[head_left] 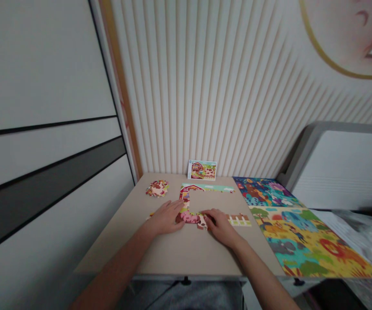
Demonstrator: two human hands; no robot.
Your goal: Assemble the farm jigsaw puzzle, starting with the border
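A partly joined puzzle border [189, 218] lies on the table [186, 254], with a red barn roof along its top edge and pink pieces at its lower left. My left hand [166, 217] rests flat on its lower left part, fingers spread. Beside the bottom edge, my right hand [220, 224] has its fingers curled on a cow-patterned piece [201, 223]. To the right of that hand lies a white fence strip [240, 220]. A pile of loose pieces [157, 188] sits at the table's back left.
A picture card [201, 170] leans on the ribbed wall behind the table. Two finished puzzles, a dark blue one [266, 192] and a yellow animal one [308, 241], cover the right side. Clear plastic [367, 232] lies beyond them.
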